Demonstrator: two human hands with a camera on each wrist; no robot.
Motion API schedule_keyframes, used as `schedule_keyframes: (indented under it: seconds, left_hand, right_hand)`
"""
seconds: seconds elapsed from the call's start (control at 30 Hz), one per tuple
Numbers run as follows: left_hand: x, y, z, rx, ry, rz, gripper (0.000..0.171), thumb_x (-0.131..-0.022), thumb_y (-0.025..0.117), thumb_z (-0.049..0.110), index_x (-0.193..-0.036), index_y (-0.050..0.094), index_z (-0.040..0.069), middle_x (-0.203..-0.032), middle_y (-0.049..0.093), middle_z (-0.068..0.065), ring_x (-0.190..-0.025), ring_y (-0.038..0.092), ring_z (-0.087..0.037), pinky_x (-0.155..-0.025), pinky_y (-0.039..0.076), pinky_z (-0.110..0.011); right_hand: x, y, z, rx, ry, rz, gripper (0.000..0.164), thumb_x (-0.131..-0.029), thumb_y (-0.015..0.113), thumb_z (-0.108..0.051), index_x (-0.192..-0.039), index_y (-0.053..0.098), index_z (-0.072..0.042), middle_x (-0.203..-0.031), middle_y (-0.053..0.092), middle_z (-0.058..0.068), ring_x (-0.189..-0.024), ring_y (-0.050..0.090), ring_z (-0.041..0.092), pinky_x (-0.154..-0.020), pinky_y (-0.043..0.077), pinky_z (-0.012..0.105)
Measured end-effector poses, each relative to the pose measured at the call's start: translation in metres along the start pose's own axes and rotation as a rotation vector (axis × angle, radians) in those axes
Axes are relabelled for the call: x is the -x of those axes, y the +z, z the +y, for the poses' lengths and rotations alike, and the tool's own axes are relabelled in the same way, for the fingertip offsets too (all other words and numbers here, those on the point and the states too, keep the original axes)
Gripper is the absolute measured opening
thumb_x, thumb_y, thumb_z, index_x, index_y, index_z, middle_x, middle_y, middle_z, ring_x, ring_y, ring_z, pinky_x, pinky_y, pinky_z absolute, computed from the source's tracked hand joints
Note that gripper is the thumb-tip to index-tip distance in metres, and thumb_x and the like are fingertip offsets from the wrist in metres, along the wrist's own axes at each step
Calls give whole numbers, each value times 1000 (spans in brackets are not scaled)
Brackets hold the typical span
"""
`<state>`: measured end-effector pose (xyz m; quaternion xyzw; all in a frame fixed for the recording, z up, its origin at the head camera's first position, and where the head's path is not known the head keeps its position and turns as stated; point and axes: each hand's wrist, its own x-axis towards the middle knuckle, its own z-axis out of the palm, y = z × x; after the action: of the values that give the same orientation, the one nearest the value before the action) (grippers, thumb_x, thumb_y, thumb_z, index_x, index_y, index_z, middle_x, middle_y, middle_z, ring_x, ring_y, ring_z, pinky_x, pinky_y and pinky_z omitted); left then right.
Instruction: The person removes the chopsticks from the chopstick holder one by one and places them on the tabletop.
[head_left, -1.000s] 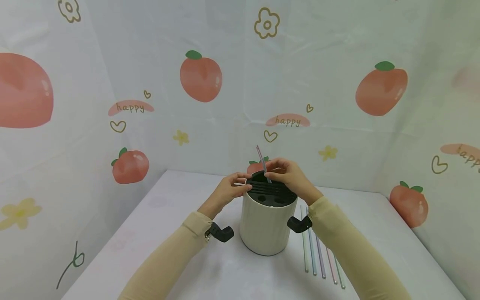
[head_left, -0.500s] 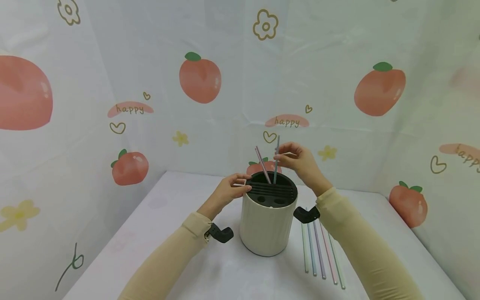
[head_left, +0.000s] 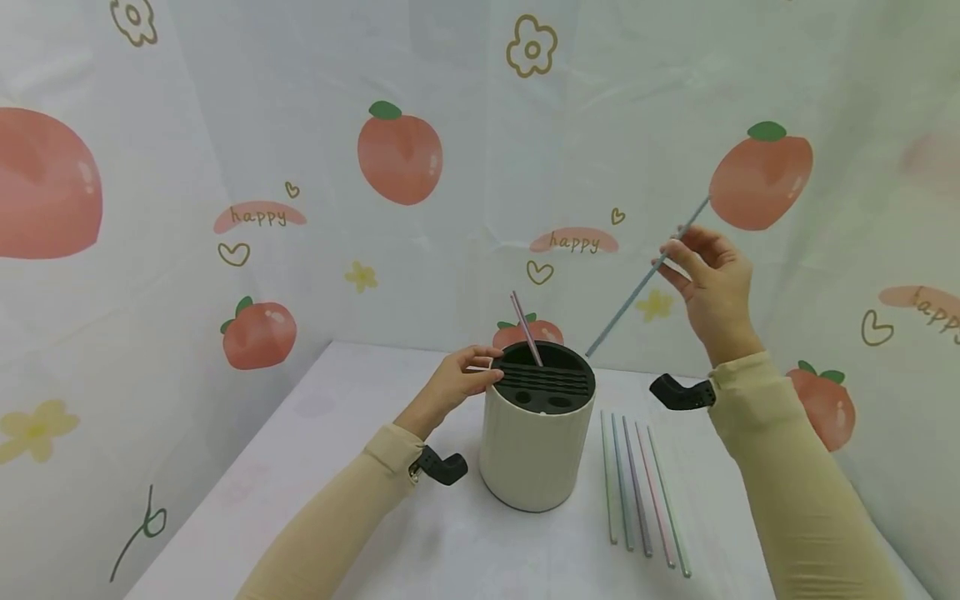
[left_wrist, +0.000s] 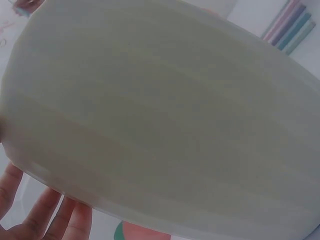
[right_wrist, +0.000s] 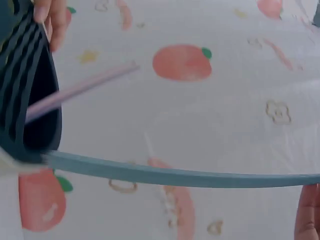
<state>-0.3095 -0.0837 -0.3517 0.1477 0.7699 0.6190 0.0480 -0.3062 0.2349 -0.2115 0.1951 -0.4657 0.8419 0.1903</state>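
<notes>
A white, ribbed utensil holder (head_left: pixel 531 458) with a black slotted lid (head_left: pixel 546 388) stands upright on the table. My left hand (head_left: pixel 455 384) holds its left rim, thumb at the front and fingers round the far side, as the left wrist view also shows. A pinkish straw (head_left: pixel 527 330), perhaps two close together, leans out of the lid's large back opening. Raised to the right of the holder, my right hand (head_left: pixel 712 283) pinches a blue straw (head_left: pixel 628 302) near its upper end. This straw slants down left, its lower end just beyond the holder's right rim.
Several pastel straws (head_left: pixel 647 496) lie side by side on the white table (head_left: pixel 420 550), right of the holder. A white backdrop (head_left: pixel 450 250) printed with peaches surrounds the table at the back and sides.
My right hand has let go of the pinkish straw, taken the blue straw and carried it up and right, out of the holder's opening. My left hand has stayed put.
</notes>
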Motion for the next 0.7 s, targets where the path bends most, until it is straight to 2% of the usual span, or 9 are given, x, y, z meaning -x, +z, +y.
schedule_keyframes:
  seconds: [0.1, 0.2, 0.37, 0.5, 0.6, 0.7]
  left_hand:
    - [0, 0, 0, 2, 3, 2, 38, -91, 68, 19, -128, 60, 16, -139, 49, -17, -123, 53, -31, -97, 51, -43]
    - [0, -1, -1, 5, 4, 3, 38, -91, 68, 20, -128, 61, 16, -139, 49, -16, -123, 53, -31, -98, 51, -43]
    - [0, 0, -2, 8, 1, -2, 38, -91, 68, 20, -128, 61, 16, -138, 48, -17, -123, 53, -31, -98, 51, -44]
    - [1, 0, -1, 8, -1, -2, 38, -91, 68, 19, -128, 61, 17, -139, 48, -17, -123, 53, -31, -98, 51, -44]
    - [1, -1, 0, 3, 2, 0, 38, -91, 68, 19, -128, 61, 16, -138, 48, -17, -123, 53, -31, -97, 51, -44]
    - [1, -1, 0, -4, 4, -2, 38, -91, 68, 20, -129, 60, 16, -138, 48, -16, -122, 53, -31, -97, 51, -44]
  right_hand:
    - [3, -27, -4, 23, 57, 16, 17, -86, 64, 10, -100, 65, 2, -90, 65, 7, -80, 67, 18, -73, 60, 30]
    - [13, -62, 0, 78, 153, 12, 15, -88, 61, 8, -99, 67, -1, -88, 69, 5, -79, 69, 16, -72, 60, 28]
    - [37, -122, 23, 266, 353, 28, 15, -91, 62, 1, -94, 71, -11, -87, 70, -3, -80, 69, 8, -70, 58, 23]
    - [56, -161, 47, 459, 541, -14, 18, -94, 60, -5, -90, 69, -20, -85, 69, -11, -80, 66, 2, -71, 57, 19]
    - [71, -182, 65, 559, 689, -55, 16, -96, 58, -6, -94, 67, -18, -84, 68, -13, -80, 65, 1, -73, 56, 19]
    - [85, -196, 77, 595, 808, -39, 13, -96, 58, -4, -97, 69, -10, -83, 69, -11, -78, 65, 3, -71, 56, 21]
